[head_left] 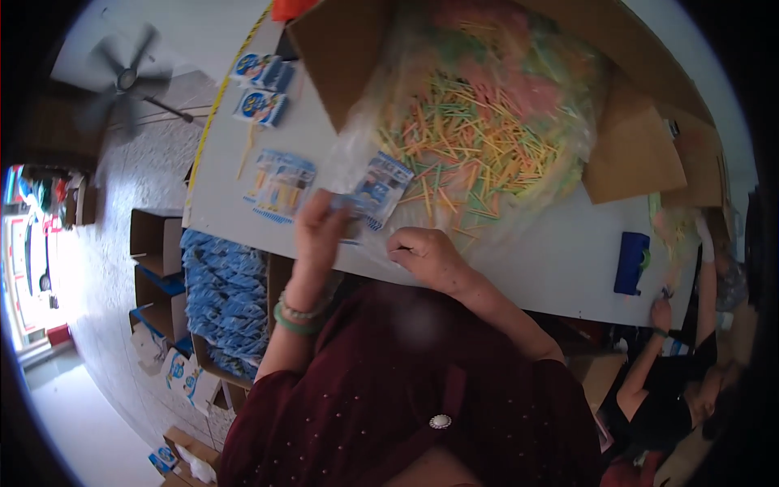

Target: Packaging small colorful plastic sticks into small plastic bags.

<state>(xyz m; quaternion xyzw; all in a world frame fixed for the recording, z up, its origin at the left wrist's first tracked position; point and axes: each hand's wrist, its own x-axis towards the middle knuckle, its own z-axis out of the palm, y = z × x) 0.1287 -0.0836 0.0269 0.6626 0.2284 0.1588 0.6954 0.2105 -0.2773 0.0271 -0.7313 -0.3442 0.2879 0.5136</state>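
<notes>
My left hand (319, 231) is over the table's near edge, smeared by motion, its fingers curled together. A bluish blur shows at its fingertips, too indistinct to name. Just beyond lies a blue-and-clear packet (383, 188) on clear plastic sheeting. My right hand (428, 256) is closed, thumb against fingers, to the right of that packet; anything inside the pinch is hidden. Past both hands, a large clear plastic bag (365, 122) spreads open with a heap of thin pastel sticks (487, 138) in yellow, green, orange and pink. Several filled blue packets (281, 185) lie left of my left hand.
Cardboard flaps (637, 154) surround the bag. Two small blue-and-white boxes (261, 105) stand at the table's far left. A carton of blue packets (225, 292) sits below the left edge. A dark-blue tape dispenser (631, 264) lies at right, near another person's hand (662, 312).
</notes>
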